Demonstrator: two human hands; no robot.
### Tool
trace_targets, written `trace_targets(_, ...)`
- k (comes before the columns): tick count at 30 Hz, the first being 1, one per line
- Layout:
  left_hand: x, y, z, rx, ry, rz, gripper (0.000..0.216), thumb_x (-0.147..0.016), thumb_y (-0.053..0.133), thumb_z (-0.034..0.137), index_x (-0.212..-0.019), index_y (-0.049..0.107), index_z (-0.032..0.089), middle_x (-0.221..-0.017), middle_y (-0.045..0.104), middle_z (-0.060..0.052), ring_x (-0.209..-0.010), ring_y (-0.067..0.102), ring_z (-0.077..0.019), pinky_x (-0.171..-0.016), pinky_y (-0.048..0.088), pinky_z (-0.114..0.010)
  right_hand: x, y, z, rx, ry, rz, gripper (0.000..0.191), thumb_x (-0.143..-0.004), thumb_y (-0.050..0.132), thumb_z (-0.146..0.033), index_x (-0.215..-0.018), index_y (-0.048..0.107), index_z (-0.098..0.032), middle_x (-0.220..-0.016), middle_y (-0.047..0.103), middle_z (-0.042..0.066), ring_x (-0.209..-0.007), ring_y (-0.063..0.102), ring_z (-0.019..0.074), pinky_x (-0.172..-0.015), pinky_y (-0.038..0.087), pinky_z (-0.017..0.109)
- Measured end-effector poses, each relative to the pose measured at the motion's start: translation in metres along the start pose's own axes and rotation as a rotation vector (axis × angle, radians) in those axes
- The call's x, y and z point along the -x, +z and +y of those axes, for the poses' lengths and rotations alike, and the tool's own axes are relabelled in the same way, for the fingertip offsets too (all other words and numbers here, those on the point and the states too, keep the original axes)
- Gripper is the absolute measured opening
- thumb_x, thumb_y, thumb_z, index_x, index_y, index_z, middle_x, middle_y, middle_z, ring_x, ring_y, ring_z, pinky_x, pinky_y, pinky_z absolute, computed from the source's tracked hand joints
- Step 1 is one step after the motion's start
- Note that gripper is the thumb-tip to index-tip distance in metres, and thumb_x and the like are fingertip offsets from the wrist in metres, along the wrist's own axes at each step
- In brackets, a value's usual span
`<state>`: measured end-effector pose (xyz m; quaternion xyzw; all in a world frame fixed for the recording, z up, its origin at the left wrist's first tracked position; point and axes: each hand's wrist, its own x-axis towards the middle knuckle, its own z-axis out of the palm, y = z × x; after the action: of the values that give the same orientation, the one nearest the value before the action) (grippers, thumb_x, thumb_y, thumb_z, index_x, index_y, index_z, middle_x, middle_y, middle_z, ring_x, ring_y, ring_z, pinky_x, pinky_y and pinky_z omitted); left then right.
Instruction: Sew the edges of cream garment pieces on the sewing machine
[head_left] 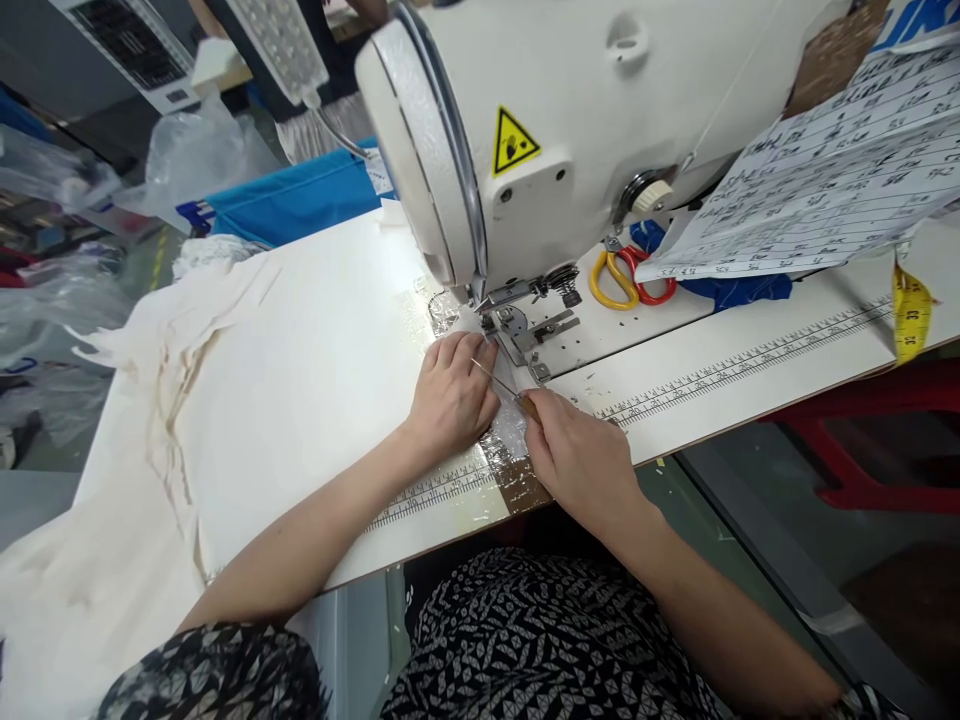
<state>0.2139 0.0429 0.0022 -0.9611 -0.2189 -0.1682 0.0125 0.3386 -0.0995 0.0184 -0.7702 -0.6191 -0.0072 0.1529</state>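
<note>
My left hand [454, 395] rests palm down just in front of the presser foot [508, 338] of a white sewing machine [585, 120]. Its fingers are bent and close together on a small piece of thin white fabric [510, 430], whose part under the fingers is hidden. In my right hand [581, 455] is an awl [496, 376], gripped by its brown handle. The thin metal shaft points left, with its tip over my left fingers. The white fabric runs between both hands toward the needle area.
Cream fabric pieces [161, 400] lie piled along the table's left side. Yellow-and-red-handled scissors [616, 282] lie right of the needle, near a handwritten sheet [825, 160] and a hanging tape measure [911, 312]. A blue cloth bin [300, 205] stands behind, with another person beyond.
</note>
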Motion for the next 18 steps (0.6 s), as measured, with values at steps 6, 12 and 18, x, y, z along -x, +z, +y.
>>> trace_targets(6,-0.003,-0.002,-0.006,-0.029,-0.025,0.025,0.038,-0.099,0.04,0.014,-0.132,0.06,0.011,-0.137,0.062,-0.018,-0.134,0.049,-0.035,-0.114,0.04,-0.055,0.009,-0.005,0.0,-0.16,-0.042,0.031,0.021,-0.099,0.045,-0.016,-0.111,0.063,-0.014,-0.081,0.075,0.002,-0.062,0.068,0.0157,-0.053,0.039,0.025)
trace_targets(12,0.003,-0.009,0.012,0.021,0.055,0.029,0.039,-0.099,0.043,0.021,-0.132,0.061,0.009,-0.135,0.064,-0.017,-0.134,0.052,-0.0331,-0.117,0.04,-0.054,0.02,-0.009,0.002,-0.136,-0.071,0.127,0.025,-0.1,0.041,-0.014,-0.107,0.065,-0.014,-0.083,0.076,0.004,-0.061,0.068,0.0154,-0.051,0.039,0.025)
trace_targets(18,0.007,-0.005,0.017,-0.039,0.069,-0.042,0.045,-0.103,0.041,0.029,-0.136,0.058,0.004,-0.144,0.059,-0.019,-0.139,0.05,-0.0337,-0.12,0.038,-0.052,0.03,-0.019,0.008,-0.123,-0.119,0.136,0.028,-0.102,0.038,-0.015,-0.104,0.065,-0.013,-0.076,0.074,0.004,-0.05,0.062,0.0126,-0.044,0.036,0.024)
